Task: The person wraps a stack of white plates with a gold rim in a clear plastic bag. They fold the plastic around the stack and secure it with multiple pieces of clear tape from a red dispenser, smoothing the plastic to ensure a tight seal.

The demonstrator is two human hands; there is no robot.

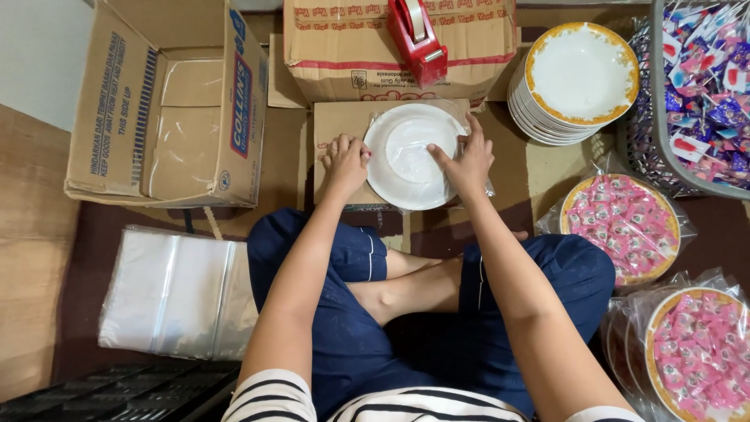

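Note:
A white plate (406,176) in a clear plastic bag lies upside down on a flat piece of cardboard (337,121) in front of my crossed legs. My left hand (346,160) presses the plate's left rim with curled fingers. My right hand (466,156) rests on the right side, thumb on the plate's base and fingers spread over the bag's edge.
An open cardboard box (168,105) stands at the left, a closed one (344,47) behind with a red tape dispenser (418,39). Stacked gold-rimmed plates (578,78), a basket of wrapped candies (703,86), two bagged candy-filled plates (621,227) (699,352) sit right. Clear bags (176,293) lie left.

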